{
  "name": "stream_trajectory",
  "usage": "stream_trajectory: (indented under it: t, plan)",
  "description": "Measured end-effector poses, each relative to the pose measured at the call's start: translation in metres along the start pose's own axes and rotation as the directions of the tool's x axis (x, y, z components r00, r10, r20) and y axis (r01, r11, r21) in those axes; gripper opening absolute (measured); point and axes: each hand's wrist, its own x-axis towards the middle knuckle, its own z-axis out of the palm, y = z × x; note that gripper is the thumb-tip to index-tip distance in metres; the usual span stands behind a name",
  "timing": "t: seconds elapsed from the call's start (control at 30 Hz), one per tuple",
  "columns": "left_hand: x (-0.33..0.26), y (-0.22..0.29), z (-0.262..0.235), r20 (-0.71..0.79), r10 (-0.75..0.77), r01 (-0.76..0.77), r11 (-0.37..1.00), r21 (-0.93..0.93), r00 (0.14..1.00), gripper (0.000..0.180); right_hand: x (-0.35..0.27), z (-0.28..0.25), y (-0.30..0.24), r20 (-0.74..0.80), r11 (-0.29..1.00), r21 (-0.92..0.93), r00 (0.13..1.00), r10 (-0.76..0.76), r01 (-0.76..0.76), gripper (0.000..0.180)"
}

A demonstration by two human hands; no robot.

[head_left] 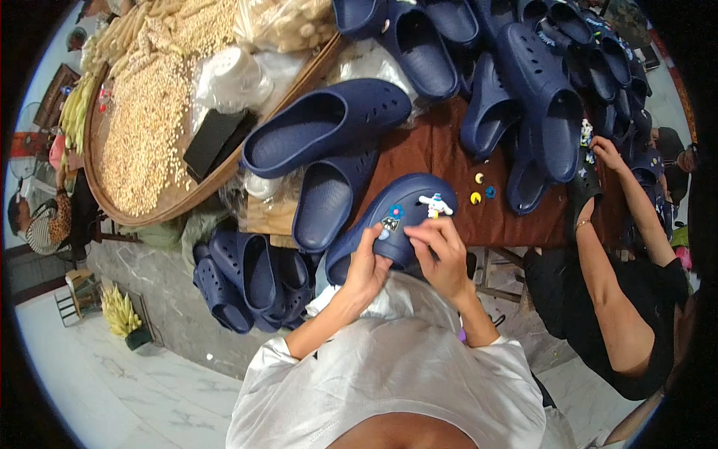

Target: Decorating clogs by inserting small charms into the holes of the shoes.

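Observation:
A navy clog [407,200] lies on its side at the table's near edge, with small charms pressed into its top: a white cartoon figure, a blue flower and a dark square one. My left hand [366,266] grips the clog's side near the charms. My right hand [443,251] rests on the clog just below the white figure, its fingers pinched together at the surface. What the fingertips hold, if anything, is hidden.
Several navy clogs [329,123] lie across the brown table [430,150], more hang below its edge [247,284]. Loose charms [479,191] sit on the cloth. A round tray of grain [149,120] stands left. A person in black [613,299] reaches in at right.

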Motion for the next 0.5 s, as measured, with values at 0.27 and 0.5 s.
stream_trajectory:
  t: [0.27, 0.5]
  plan:
    - [-0.015, 0.023, 0.036, 0.161, -0.105, 0.141, 0.962, -0.235, 0.981, 0.038, -0.042, 0.012, -0.002, -0.347, 0.973, 0.223, 0.927, 0.141, -0.064, 0.032]
    - [-0.020, 0.036, 0.065, 0.274, -0.175, 0.276, 0.877, -0.394, 0.946, 0.038, -0.041, 0.038, 0.014, 0.022, 0.830, 0.440, 0.927, 0.373, -0.345, 0.078]
